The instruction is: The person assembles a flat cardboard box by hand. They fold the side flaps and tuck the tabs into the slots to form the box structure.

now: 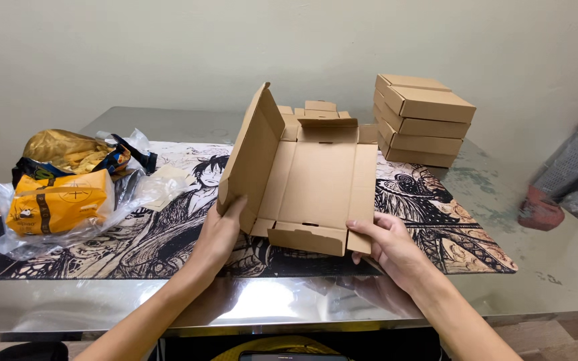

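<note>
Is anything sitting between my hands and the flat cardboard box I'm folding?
Nothing visible does. The left hand already grips the raised side flap of the cardboard box, and the right hand holds its near right corner.

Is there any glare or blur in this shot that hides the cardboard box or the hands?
Head view: sharp throughout; the cardboard box, left hand and right hand are evenly lit; glare only on the shiny table edge, hiding nothing.
</note>
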